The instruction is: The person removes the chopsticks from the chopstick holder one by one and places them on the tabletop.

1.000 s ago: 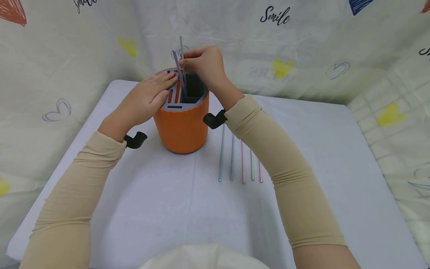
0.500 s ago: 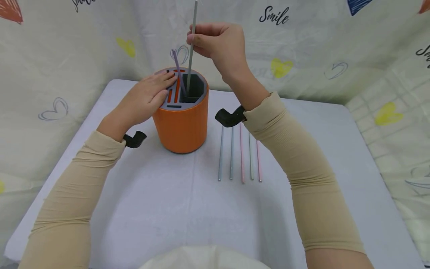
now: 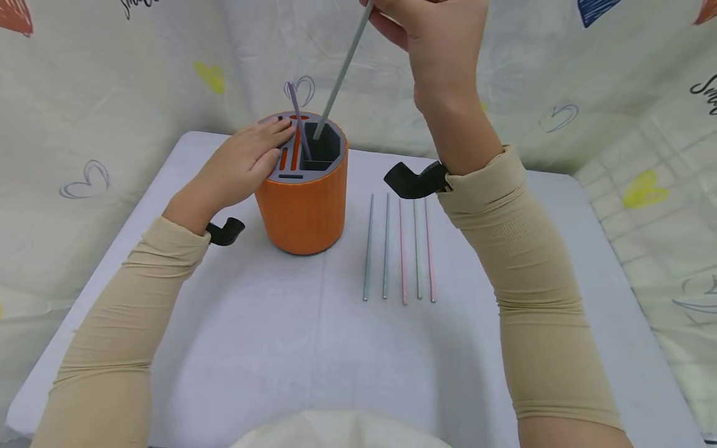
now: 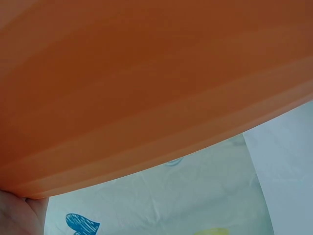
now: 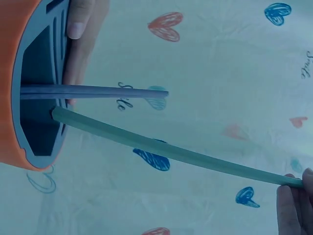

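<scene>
My right hand (image 3: 442, 43), partly cut off at the head view's top edge, pinches a light green chopstick (image 3: 343, 71) near its upper, thinner end. The chopstick slants down to the left, its thick lower end at the large opening of an orange utensil holder (image 3: 302, 214). Purple chopsticks (image 5: 98, 91) lean side by side in that same opening. My left hand (image 3: 238, 162) rests on the holder's grey slotted top (image 3: 291, 177), fingers extended along the left rim. The holder's orange wall (image 4: 146, 88) fills most of the left wrist view.
Right of the holder several chopsticks lie in a row on the white table (image 3: 252, 348): blue ones (image 3: 368, 249), pink ones (image 3: 403, 255) and a green one (image 3: 417, 249). A printed cloth (image 3: 521, 81) hangs behind the table.
My right hand has moved up and to the right, drawing the green chopstick upward and tilting it. Its lower end has risen in the opening. The left hand stays on the holder.
</scene>
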Tool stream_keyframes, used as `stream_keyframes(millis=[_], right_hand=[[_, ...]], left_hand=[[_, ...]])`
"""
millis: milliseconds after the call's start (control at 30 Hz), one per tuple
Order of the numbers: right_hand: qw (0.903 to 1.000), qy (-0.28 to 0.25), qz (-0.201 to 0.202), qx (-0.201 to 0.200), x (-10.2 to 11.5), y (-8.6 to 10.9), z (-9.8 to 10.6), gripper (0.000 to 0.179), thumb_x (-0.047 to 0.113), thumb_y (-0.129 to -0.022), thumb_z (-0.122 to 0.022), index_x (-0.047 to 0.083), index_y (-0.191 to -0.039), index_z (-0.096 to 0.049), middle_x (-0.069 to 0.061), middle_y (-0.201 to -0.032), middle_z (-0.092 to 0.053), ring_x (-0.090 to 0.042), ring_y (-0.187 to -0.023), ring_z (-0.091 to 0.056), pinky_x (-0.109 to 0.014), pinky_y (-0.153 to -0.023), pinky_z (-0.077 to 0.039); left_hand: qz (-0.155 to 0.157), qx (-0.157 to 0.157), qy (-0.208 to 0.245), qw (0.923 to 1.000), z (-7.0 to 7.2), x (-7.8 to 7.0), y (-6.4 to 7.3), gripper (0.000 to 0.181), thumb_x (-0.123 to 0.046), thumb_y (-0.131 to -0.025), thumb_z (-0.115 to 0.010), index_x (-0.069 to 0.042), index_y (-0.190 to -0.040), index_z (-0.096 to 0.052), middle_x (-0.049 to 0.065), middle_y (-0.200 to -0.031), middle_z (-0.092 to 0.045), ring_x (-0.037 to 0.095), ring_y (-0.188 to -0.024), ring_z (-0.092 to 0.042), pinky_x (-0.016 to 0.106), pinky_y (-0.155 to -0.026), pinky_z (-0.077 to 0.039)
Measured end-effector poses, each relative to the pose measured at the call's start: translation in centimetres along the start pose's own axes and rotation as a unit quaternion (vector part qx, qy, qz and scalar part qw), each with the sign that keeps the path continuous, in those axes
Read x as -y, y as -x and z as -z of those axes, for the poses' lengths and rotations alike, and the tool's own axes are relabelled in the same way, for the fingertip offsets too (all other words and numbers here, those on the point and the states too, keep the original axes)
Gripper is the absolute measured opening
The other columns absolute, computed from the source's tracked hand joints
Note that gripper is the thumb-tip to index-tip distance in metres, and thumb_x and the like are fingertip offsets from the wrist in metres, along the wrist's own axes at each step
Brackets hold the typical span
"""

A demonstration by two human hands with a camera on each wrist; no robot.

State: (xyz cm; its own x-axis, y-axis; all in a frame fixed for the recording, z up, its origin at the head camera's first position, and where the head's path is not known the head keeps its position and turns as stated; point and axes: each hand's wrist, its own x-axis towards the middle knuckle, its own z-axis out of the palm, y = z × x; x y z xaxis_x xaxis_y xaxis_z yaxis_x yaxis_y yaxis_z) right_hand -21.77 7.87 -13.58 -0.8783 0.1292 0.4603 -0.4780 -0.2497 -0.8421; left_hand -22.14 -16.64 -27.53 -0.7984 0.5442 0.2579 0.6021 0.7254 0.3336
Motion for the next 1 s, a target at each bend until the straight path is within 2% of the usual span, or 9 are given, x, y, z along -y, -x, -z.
stream_keyframes(millis=[133,233,400,567,767,1000], right_hand=[[0.9990,-0.029,0.024,-0.022,0.9,-0.2,1.1,0.017,-0.005,-0.073,-0.072,0.000,-0.087,-0.064,-0.012,-0.080,-0.061,-0.030,-0.080,-0.062,-0.034,-0.079,-0.057],[0.9983,-0.043,0.027,-0.028,1.5,-0.1,2.2,0.020,-0.005,-0.072,-0.073,-0.001,-0.089,-0.063,-0.014,-0.083,-0.062,-0.031,-0.079,-0.062,-0.036,-0.080,-0.057],[0.9985,-0.048,0.010,-0.025,1.7,0.1,4.4,0.022,-0.004,-0.068,-0.078,-0.006,-0.087,-0.066,-0.016,-0.079,-0.065,-0.031,-0.075,-0.063,-0.036,-0.080,-0.057],[0.9967,-0.066,-0.027,-0.039,1.5,0.1,6.6,0.016,-0.009,-0.069,-0.074,-0.014,-0.082,-0.068,-0.018,-0.073,-0.066,-0.030,-0.069,-0.064,-0.034,-0.078,-0.057],[0.9915,-0.075,-0.084,-0.065,0.7,0.3,9.1,0.023,-0.011,-0.065,-0.076,-0.014,-0.087,-0.068,-0.020,-0.077,-0.068,-0.031,-0.071,-0.066,-0.036,-0.077,-0.056],[0.9865,-0.074,-0.125,-0.076,-0.4,0.9,11.7,0.027,-0.011,-0.064,-0.077,-0.014,-0.089,-0.068,-0.020,-0.078,-0.068,-0.032,-0.071,-0.067,-0.036,-0.075,-0.056]], left_hand=[[0.004,0.004,0.001,1.0000,0.0,-0.1,0.0,0.048,-0.026,-0.100,-0.026,-0.011,-0.145,-0.033,0.004,-0.153,-0.026,0.020,-0.144,-0.015,0.037,-0.119,-0.011],[0.006,0.006,0.003,1.0000,0.1,-0.2,0.0,0.048,-0.027,-0.100,-0.025,-0.011,-0.145,-0.032,0.004,-0.153,-0.026,0.020,-0.144,-0.014,0.037,-0.119,-0.011],[0.008,0.006,0.005,0.9999,0.0,-0.2,0.0,0.049,-0.027,-0.100,-0.024,-0.011,-0.145,-0.031,0.004,-0.153,-0.024,0.019,-0.144,-0.013,0.035,-0.119,-0.010],[0.008,0.007,0.008,0.9999,0.0,-0.3,-0.1,0.049,-0.028,-0.100,-0.024,-0.011,-0.146,-0.031,0.004,-0.153,-0.024,0.018,-0.144,-0.013,0.035,-0.119,-0.010],[0.006,0.011,0.006,0.9999,-0.2,-0.5,-0.4,0.049,-0.028,-0.100,-0.024,-0.012,-0.146,-0.030,0.004,-0.153,-0.024,0.018,-0.144,-0.013,0.036,-0.119,-0.010],[0.007,0.016,0.004,0.9998,0.0,-0.4,-0.5,0.049,-0.028,-0.100,-0.024,-0.011,-0.146,-0.030,0.004,-0.153,-0.023,0.018,-0.144,-0.012,0.036,-0.119,-0.010]])
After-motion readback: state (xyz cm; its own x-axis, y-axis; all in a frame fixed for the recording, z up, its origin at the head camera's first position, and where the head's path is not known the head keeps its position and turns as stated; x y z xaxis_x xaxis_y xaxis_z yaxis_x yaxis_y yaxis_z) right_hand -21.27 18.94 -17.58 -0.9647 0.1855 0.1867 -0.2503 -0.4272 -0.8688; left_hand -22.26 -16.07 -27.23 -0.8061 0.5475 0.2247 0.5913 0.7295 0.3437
